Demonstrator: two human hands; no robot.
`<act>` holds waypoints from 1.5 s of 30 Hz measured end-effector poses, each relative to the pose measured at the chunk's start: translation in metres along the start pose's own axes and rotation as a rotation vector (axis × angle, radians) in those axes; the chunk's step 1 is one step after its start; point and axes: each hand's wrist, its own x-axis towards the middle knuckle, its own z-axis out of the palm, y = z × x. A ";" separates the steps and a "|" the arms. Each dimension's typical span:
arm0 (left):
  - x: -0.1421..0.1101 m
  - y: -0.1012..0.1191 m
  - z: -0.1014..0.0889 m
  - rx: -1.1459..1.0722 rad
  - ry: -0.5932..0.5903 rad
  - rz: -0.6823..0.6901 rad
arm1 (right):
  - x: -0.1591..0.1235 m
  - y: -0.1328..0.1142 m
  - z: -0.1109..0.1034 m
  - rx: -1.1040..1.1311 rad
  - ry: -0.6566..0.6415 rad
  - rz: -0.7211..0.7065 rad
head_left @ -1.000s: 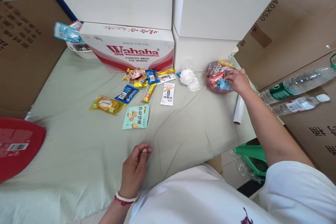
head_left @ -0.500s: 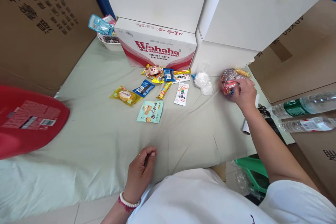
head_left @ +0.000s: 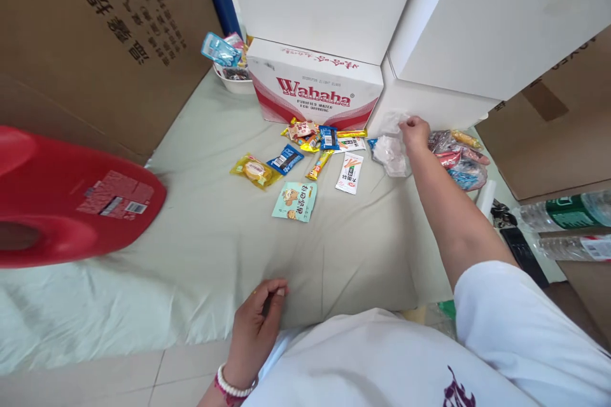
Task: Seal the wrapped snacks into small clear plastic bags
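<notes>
My right hand (head_left: 415, 133) pinches the upper part of a clear plastic bag (head_left: 392, 156) with something white in it, which lies on the cloth. Beside that wrist is a clear bag of mixed snacks (head_left: 461, 159), partly hidden by my arm. My left hand (head_left: 260, 315) rests at the near edge of the cloth, fingers curled in and nothing visible in them. Farther off lie a mint-green snack packet (head_left: 294, 201), a white snack packet (head_left: 350, 173), a yellow-wrapped cake (head_left: 255, 170), a blue packet (head_left: 286, 159) and a yellow stick packet (head_left: 319, 165).
Behind the snacks stands a Wahaha water carton (head_left: 315, 92), with a white tub (head_left: 236, 84) of packets to its left. A red jug (head_left: 119, 203) lies at left. Plastic bottles (head_left: 573, 211), a black phone-like object (head_left: 525, 256) and a white roll (head_left: 485, 198) are at right.
My right hand has left the bag of mixed snacks and moved left to the plastic bag with white contents, taking hold of its top. My left hand stays put. The view has shifted.
</notes>
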 end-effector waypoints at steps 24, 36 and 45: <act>0.092 0.087 0.107 -0.876 -0.170 -0.179 | -0.294 -0.017 -0.041 1.053 -0.434 0.604; 0.096 0.093 0.107 -0.798 0.028 -0.186 | -0.308 -0.036 -0.055 0.285 -0.246 -0.357; 0.099 0.101 0.096 -0.850 0.039 -0.187 | -0.305 -0.057 -0.034 0.488 -0.444 -0.269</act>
